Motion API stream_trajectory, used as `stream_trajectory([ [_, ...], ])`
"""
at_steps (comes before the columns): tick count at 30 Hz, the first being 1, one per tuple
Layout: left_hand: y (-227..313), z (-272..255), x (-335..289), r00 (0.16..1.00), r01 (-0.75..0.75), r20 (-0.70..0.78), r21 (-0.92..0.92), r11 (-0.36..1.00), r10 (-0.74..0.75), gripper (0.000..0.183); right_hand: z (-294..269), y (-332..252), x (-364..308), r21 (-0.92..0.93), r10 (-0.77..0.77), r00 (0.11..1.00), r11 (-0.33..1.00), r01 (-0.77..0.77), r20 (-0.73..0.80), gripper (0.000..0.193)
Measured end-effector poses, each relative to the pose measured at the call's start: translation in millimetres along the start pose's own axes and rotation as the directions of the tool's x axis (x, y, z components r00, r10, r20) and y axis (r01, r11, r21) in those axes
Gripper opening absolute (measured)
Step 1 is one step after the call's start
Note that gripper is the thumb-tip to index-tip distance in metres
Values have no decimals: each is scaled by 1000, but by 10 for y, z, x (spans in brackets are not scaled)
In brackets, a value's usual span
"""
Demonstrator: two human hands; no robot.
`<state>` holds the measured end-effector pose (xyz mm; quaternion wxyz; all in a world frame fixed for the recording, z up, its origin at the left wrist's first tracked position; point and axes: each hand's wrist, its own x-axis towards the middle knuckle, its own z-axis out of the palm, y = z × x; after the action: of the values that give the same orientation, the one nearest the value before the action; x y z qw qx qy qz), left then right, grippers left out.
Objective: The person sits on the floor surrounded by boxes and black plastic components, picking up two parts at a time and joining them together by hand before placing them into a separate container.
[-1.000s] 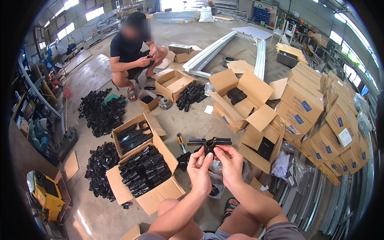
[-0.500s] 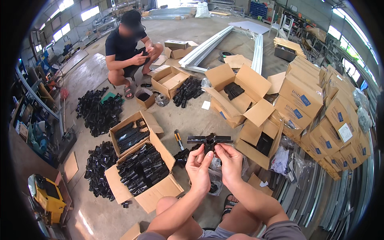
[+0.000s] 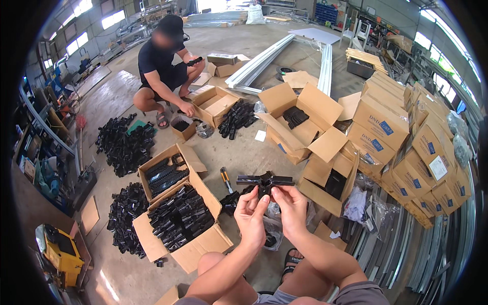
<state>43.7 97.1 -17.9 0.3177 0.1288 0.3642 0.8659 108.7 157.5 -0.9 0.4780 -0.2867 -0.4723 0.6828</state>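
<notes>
Head view: holds black fitting (image 3: 265, 180) at mid-frame, raised above the floor in front of the knees, two arms spread sideways and roughly level. Clamps left hand (image 3: 252, 218) on its lower middle, thumb and fingertips pressed to it. Clamps right hand (image 3: 292, 208) on the other side of the same section, thumb and fingers likewise closed on it. Cannot tell the shape of the portion covered by the fingers.

Records, to the left of the hands, near box (image 3: 201, 252), open and filled with black parts, adjoining far box (image 3: 192, 158), with similar parts in rows. Finds loose piles at their left: near pile (image 3: 126, 218) beside the boxes, far pile (image 3: 124, 147) beyond. Locates orange-handled tool (image 3: 225, 179) on the floor just left of the fitting, and clear plastic bag (image 3: 274, 236) beneath the hands. Notes open carton (image 3: 333, 152) to the right, holding dark parts, and stacked cartons (image 3: 378, 122) farther right. Observes co-worker (image 3: 157, 63) squatting at upper left, with small black piece (image 3: 194, 61) in one hand, the other lowered near small carton (image 3: 190, 133).
</notes>
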Motion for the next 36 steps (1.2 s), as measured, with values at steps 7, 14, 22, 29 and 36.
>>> stream_trajectory([
  [7,-91,179,-72,999,-10,44,23,1000,9,29,-191,2,7,29,19,995,999,-17,-93,15],
  [14,-119,21,-58,998,-32,53,93,995,27,30,-130,38,20,149,116,992,981,-121,45,21],
  [22,-257,-133,6,993,-107,-24,223,969,115,28,-89,-207,-63,93,147,989,985,-146,-8,20],
  [29,-49,35,-76,996,-62,60,54,997,59,30,-172,6,-48,-55,59,997,997,-62,-58,14],
  [36,-68,131,-98,999,-16,33,45,999,15,32,-205,21,-91,65,52,998,997,-49,-38,13],
])
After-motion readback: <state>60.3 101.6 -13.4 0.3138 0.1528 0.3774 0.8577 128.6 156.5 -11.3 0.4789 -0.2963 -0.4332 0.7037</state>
